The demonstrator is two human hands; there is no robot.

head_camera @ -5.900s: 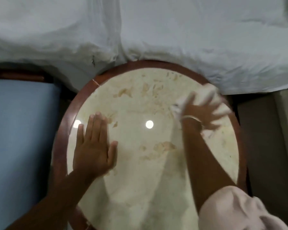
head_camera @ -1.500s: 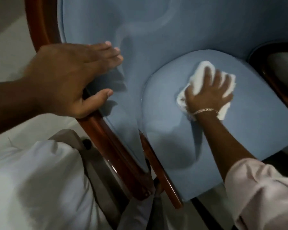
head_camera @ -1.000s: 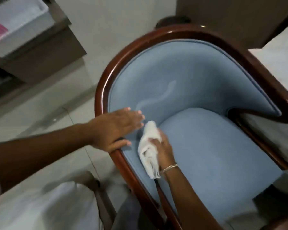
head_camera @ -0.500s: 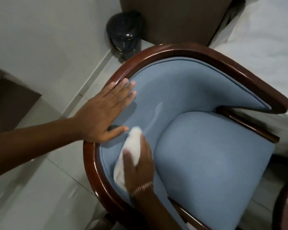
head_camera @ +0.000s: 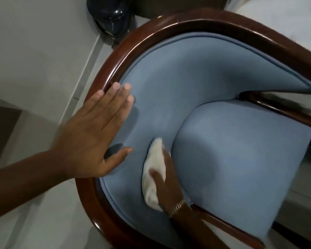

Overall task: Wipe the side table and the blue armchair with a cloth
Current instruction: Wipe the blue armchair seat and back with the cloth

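Observation:
The blue armchair fills the view, with a curved dark wooden frame around its padded inner back. My right hand presses a white cloth against the inner left padding, just left of the seat cushion. My left hand lies flat with spread fingers over the left rim and onto the blue padding, holding nothing. The side table is out of view.
A dark round bin stands on the pale tiled floor behind the chair. White bedding lies at the upper right. A dark panel sits at the left edge.
Earlier I was wiping the side table, then the chair seat. Over the last second the cloth slid along the inner left padding, and my left hand shifted along the rim.

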